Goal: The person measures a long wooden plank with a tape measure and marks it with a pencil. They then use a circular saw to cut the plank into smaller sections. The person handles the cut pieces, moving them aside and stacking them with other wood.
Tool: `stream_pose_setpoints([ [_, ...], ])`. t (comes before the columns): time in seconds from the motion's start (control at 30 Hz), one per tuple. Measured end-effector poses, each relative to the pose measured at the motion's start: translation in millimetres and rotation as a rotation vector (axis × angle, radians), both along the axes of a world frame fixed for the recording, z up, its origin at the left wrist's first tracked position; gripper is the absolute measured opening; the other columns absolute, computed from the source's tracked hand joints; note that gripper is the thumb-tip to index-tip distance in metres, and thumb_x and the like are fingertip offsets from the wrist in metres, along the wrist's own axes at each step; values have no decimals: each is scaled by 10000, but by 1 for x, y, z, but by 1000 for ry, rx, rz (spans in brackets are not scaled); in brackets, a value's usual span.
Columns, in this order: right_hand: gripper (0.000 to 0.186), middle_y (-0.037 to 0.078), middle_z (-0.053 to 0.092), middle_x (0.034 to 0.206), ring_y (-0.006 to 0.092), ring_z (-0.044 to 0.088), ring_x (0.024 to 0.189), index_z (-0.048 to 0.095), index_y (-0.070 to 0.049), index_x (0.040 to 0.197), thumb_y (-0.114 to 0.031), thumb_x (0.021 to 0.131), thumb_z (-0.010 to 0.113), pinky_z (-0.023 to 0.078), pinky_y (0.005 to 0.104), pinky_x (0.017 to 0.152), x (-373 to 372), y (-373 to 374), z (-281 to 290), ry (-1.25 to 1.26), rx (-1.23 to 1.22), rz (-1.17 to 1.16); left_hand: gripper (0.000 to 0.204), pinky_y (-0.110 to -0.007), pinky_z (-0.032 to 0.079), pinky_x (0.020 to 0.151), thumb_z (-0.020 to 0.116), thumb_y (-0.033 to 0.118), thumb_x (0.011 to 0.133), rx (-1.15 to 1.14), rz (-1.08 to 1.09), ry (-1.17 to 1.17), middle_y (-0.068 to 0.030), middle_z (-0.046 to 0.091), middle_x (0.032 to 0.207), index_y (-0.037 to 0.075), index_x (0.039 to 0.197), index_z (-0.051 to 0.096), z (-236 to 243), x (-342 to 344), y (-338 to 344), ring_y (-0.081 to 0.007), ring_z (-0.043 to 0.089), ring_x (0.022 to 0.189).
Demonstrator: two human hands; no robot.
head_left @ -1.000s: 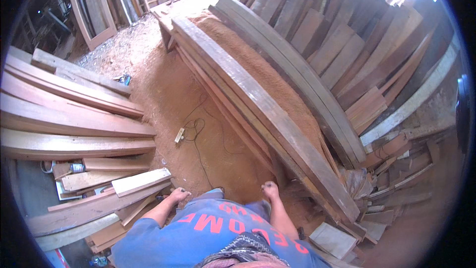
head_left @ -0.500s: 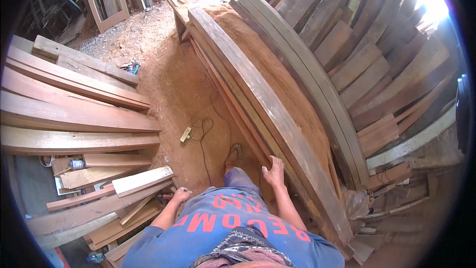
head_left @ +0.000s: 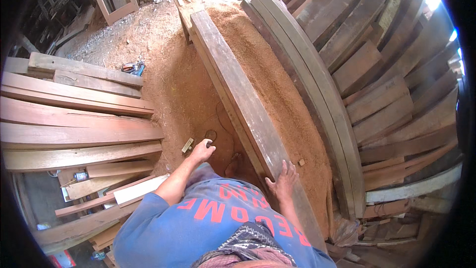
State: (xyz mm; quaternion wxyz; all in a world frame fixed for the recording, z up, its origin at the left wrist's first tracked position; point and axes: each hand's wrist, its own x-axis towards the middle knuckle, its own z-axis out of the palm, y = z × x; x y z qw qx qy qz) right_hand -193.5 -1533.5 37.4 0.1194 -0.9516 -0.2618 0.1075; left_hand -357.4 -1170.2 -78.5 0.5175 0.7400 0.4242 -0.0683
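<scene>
**Hands at the long plank, sawdust floor**

Right hand [head_left: 283,182] lay flat and open on the near end of a long grey-brown plank [head_left: 238,89], fingers spread over its top face w/ thumb toward the plank's left edge. Plank ran from the person's right side up and away toward the top of the view, tilted a bit left, its far end meeting a short wood block [head_left: 184,1]. It sat on a bed of reddish sawdust [head_left: 277,94], which spread on both sides of it.

Left hand [head_left: 202,152] was stretched fwd and down, fingers loosely curled, near the ground just left of the plank; cannot tell if it gripped anything. Just beside it lay a small pale wood offcut [head_left: 187,145] and a thin dark cord [head_left: 214,134] looped on the dirt. A bare foot [head_left: 233,164] showed btwn the two arms, close to the plank's left edge.

Left of the person: a stack of long boards [head_left: 74,119] lying roughly crosswise, w/ a small blue tool [head_left: 133,68] on the ground beyond its upper end. Right of the plank: curved timbers [head_left: 317,99], then many more boards leaning [head_left: 391,94]. Person wore a blue shirt [head_left: 198,223] w/ red lettering
</scene>
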Motion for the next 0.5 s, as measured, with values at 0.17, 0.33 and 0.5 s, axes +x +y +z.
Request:
stream_pose_setpoints([
  [0.17, 1120, 213, 301, 1606, 423, 254, 1512, 277, -135, 1569, -407, 689, 914, 220, 631, 1210, 37, 54, 6, 35, 70, 42, 617, -425, 512, 1053, 716, 365, 899, 44, -100, 124, -245, 678, 1306, 17, 1392, 588, 17, 22, 23, -337, 654, 1233],
  [0.33, 1084, 242, 304, 1596, 438, 255, 1503, 292, -112, 1574, -405, 721, 893, 190, 625, 1224, 51, 112, 12, 51, 131, 63, 603, -416, 535, 1016, 718, 354, 914, 13, -58, 182, -229, 680, 1309, -1, 1382, 585, 26, 15, 59, -330, 669, 1200],
  [0.5, 1073, 248, 279, 1617, 448, 215, 1528, 287, -94, 1581, -403, 743, 881, 163, 630, 1243, 72, 175, 26, 95, 114, 90, 586, -426, 548, 988, 714, 345, 918, 16, -38, 203, -236, 685, 1300, -1, 1375, 589, 40, 39, 105, -347, 682, 1169],
])
